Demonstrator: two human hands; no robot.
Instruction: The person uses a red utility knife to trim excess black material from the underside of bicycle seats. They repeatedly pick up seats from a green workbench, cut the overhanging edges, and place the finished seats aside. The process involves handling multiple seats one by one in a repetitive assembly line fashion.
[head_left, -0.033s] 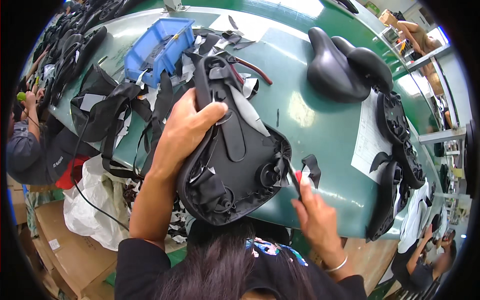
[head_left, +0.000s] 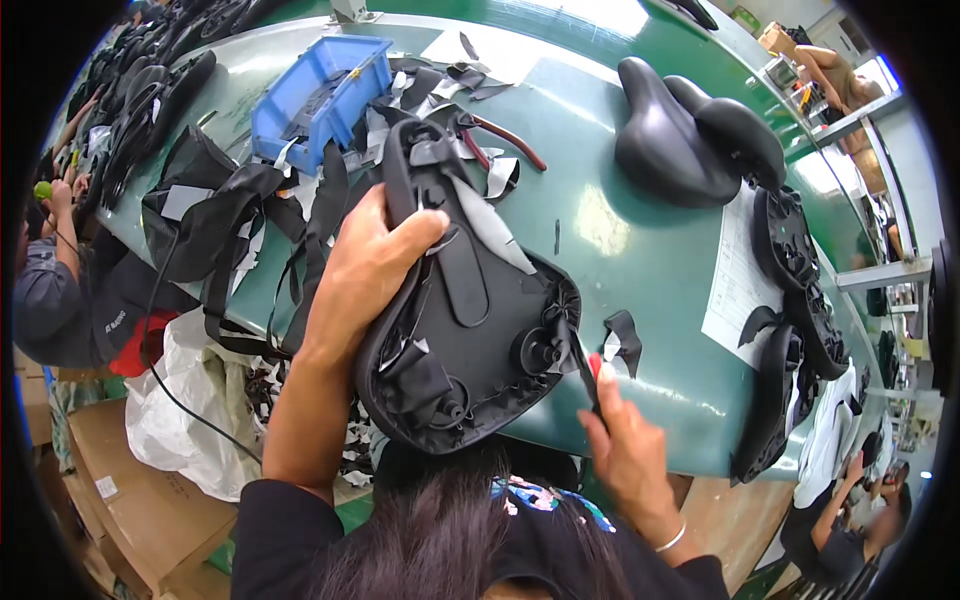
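Observation:
My left hand (head_left: 375, 250) grips a black bicycle saddle (head_left: 500, 355) by its narrow end, thumb pressed on the inside. The saddle is turned underside up and tilted toward me, with black cover material folded over its rim. Loose cover flaps and pale lining show inside it. My right hand (head_left: 632, 440) is closed around a slim dark tool with a red part (head_left: 592, 375). The tool's tip is at the right edge of the saddle's wide end; its exact kind I cannot make out. A cut black scrap (head_left: 623, 340) lies just beyond this hand.
Black and grey scraps (head_left: 465, 75) lie around a blue bin (head_left: 350, 105) and red-handled pliers (head_left: 510, 135). Finished-looking black saddles (head_left: 665, 140) stand at the far right, more saddles (head_left: 790, 250) by a paper sheet (head_left: 728, 270). A co-worker (head_left: 60, 310) is at the left.
The saddle and my left hand have shifted very slightly downward. The tool in my right hand has changed its angle a little at the saddle's edge.

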